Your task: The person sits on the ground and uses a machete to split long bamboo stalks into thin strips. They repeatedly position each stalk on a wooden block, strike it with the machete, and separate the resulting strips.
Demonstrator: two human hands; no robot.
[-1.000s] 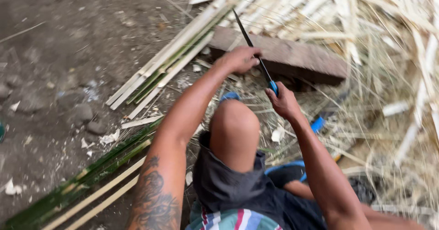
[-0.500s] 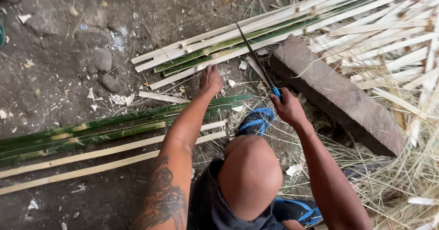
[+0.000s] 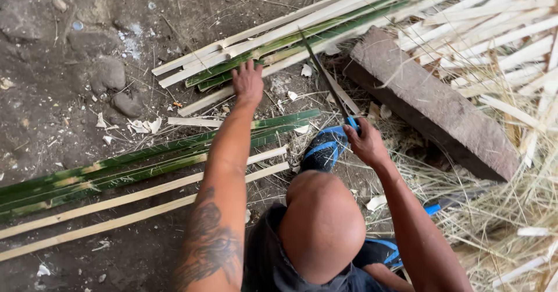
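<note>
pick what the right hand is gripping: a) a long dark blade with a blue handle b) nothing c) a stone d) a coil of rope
a: the right hand is closed on the blue handle of a long dark blade, which points up toward the bamboo strips, while the left hand reaches to those strips.

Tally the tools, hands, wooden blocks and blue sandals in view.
Knife: 1
Hands: 2, left hand and right hand
Wooden block: 1
Blue sandal: 1 clearly seen
Total: 5
</note>
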